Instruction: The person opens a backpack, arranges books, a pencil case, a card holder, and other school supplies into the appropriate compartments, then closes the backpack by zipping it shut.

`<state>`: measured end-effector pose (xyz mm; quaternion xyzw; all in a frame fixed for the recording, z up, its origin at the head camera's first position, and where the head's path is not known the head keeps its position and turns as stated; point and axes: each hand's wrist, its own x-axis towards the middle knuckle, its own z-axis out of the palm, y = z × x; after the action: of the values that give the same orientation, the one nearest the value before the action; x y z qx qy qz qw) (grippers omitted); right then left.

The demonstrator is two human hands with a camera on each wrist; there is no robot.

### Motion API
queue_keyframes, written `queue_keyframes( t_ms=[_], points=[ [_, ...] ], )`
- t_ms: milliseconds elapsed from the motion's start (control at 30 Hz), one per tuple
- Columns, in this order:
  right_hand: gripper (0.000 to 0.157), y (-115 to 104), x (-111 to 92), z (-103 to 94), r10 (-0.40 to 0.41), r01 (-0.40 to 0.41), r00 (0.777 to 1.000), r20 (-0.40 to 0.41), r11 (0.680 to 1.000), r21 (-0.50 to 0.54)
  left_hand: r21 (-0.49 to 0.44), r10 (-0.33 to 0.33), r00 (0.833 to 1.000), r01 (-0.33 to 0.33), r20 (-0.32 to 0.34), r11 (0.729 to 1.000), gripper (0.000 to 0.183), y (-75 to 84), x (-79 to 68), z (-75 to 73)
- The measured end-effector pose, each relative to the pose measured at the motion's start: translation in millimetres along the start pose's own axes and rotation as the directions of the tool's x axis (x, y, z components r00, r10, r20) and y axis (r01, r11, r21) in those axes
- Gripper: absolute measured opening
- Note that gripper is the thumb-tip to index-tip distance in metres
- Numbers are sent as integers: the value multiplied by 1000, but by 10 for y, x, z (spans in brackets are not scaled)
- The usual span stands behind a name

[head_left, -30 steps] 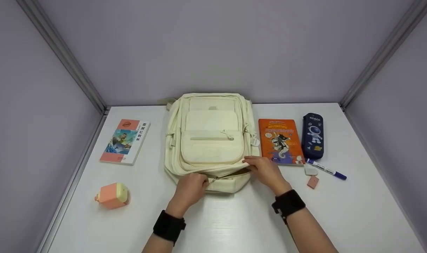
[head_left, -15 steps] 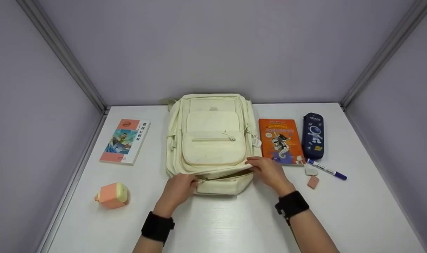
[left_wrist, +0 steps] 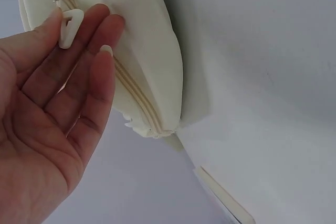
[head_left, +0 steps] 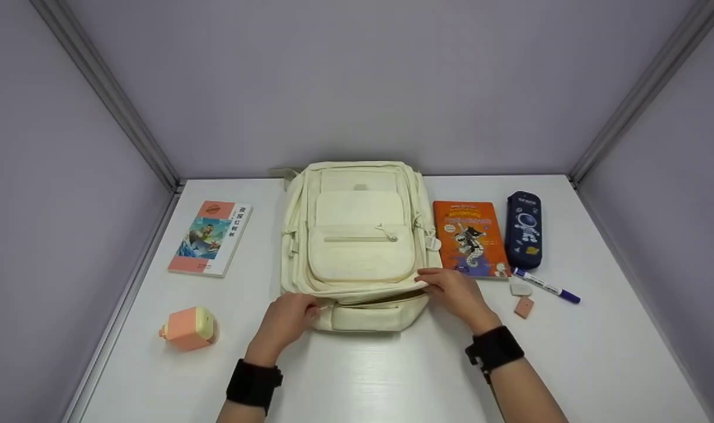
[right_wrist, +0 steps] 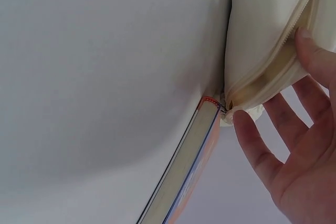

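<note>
A cream backpack lies flat, front pocket up, its top end toward the far wall. At its near end a zipped compartment gapes between the two hands. My left hand pinches the white zipper pull between thumb and forefinger at the near left corner. In the left wrist view closed zipper teeth run on past the fingers. My right hand grips the fabric edge of the opening at the near right corner. The right wrist view has its thumb inside the gap and fingers outside.
An orange book, a navy pencil case, a blue-capped marker, a white eraser and a pink eraser lie right of the backpack. Left are another book and a pink-and-yellow bottle.
My left hand has slid left along the near edge with the zipper pull, widening the opening leftward. The backpack has shifted slightly nearer and right; my right hand moved a little with it.
</note>
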<state>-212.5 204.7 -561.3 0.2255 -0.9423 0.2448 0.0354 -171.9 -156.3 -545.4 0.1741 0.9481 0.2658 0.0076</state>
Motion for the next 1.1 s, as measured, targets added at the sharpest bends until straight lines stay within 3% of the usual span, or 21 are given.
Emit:
queue_keyframes(
  t_ms=[200,367,533,700,833,967,1100],
  points=[
    [30,-106,-2,-13,-24,26,1000,17,996,-82,-90,-7,1000,8,15,996,4,51,-14,108],
    [37,-360,21,-10,-41,48,997,59,991,-124,-113,-49,999,51,14,992,5,164,7,184],
    [57,-676,136,117,-137,147,980,143,987,-59,-16,-53,991,52,-120,999,6,249,14,289],
    [43,-769,235,291,-205,215,970,129,974,-70,89,-21,964,47,-267,995,16,288,54,418],
    [32,-712,249,357,-219,227,972,88,969,-101,95,-42,950,75,-308,993,15,276,53,462],
    [27,-681,235,354,-214,218,975,58,974,-69,93,-59,928,100,-369,991,15,266,23,475],
    [23,-689,212,342,-127,129,990,67,991,-31,77,-71,914,110,-399,991,12,256,-4,496]
  ],
)
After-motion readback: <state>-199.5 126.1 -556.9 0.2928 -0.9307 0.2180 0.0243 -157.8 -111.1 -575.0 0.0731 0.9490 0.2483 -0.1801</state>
